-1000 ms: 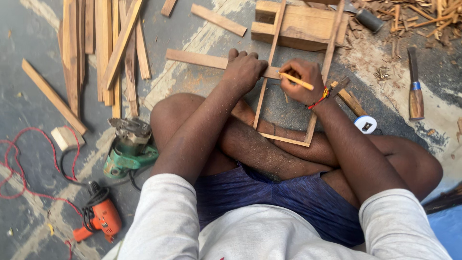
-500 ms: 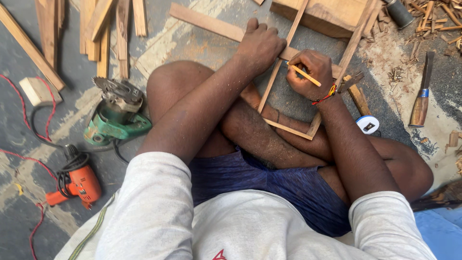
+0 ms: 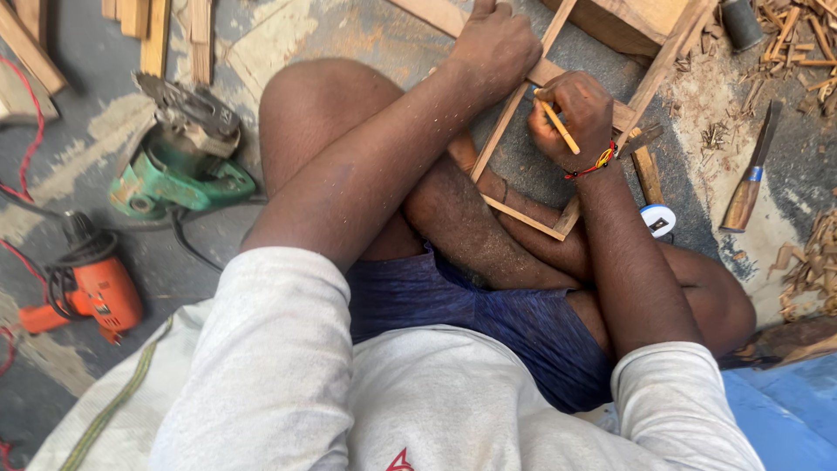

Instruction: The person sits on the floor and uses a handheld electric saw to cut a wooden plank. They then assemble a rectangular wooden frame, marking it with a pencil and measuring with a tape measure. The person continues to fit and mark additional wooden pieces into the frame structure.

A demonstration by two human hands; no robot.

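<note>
White short-sleeved shirt [image 3: 436, 410], dark blue shorts [image 3: 488, 314], red-and-yellow wristband [image 3: 593, 164].

- The wooden frame [image 3: 523, 166] lies on the floor [image 3: 288, 35] before the crossed legs.
- Left of the legs sits a planer [image 3: 179, 161], a drill [image 3: 87, 288] nearer.
- Right of the frame lies a chisel [image 3: 751, 170].

Chisel [image 3: 746, 187] and shavings [image 3: 806, 262] (perhaps loose) crowd the right.

No packages, labels, signs or screens visible.
</note>
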